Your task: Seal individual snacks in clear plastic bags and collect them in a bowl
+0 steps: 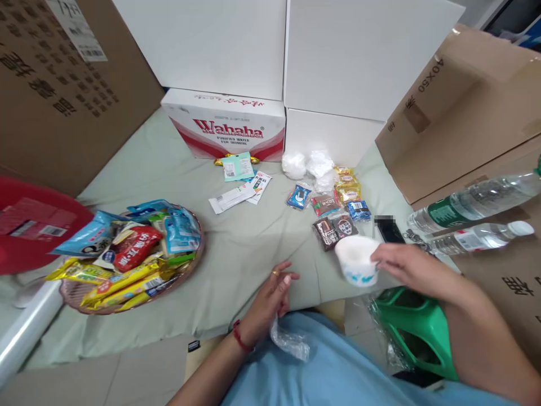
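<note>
My right hand (395,264) grips the rim of a white paper bowl (357,262) with a blue pattern, held at the table's front edge. A crumpled piece of clear plastic wrap (291,341) hangs from my left hand (273,293), its upper end gripped in the fingers. Just behind the bowl lie dark brown snack packets (333,228), a red-brown packet (324,203) and two blue packets, one of them (359,210) beside yellow packets (349,189). White crumpled bundles (319,166) sit against the white box.
To the left, a pink-rimmed basket (200,242) holds many snack packets. Flat sachets (232,197) and a mint packet (238,167) lie before a Wahaba-style water carton (228,127). Two water bottles (454,210) and a phone (389,230) are right; a green stool (416,327) stands below.
</note>
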Available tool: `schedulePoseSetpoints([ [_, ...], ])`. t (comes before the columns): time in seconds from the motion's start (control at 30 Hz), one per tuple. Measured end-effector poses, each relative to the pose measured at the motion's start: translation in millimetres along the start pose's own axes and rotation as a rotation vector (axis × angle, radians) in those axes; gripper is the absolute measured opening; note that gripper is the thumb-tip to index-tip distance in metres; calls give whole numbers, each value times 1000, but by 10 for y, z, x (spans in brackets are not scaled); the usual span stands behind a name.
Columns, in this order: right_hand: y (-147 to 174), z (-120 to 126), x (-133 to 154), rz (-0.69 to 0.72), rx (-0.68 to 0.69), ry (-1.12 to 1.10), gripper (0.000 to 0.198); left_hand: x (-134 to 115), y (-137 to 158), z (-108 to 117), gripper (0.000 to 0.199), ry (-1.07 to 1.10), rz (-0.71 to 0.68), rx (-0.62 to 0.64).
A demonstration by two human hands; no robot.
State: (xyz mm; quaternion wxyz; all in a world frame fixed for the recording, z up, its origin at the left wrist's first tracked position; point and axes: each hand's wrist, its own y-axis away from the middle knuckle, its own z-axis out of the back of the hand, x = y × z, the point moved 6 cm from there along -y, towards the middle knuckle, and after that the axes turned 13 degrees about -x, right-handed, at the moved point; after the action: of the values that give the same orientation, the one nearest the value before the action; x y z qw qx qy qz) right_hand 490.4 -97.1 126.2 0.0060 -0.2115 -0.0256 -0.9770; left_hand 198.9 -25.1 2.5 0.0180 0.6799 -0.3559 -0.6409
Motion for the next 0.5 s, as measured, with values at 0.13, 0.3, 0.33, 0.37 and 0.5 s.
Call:
schedulePoseSetpoints([
  [0.13, -639, 799, -979, -498, -102, 387, 10, -17, 42, 125, 59, -3, -4, -108],
  [0.3, -1643, 1521, -1420, -568, -556, 496, 32, 30, 159, 256, 55, 5, -37, -217],
  [0.33, -1717, 1595, -1433, -567, -667, 482, 37, 31, 182, 297, 55, 16, -52, -251],
  [0.37, -1743, 1625, -1431, -564, -763, 450, 38, 31, 202, 346, 54, 31, -68, -288],
  [0.5, -1584, 1192, -1202, -422, -885, 165, 37, 8, 222, 570, 50, 123, -141, -434],
])
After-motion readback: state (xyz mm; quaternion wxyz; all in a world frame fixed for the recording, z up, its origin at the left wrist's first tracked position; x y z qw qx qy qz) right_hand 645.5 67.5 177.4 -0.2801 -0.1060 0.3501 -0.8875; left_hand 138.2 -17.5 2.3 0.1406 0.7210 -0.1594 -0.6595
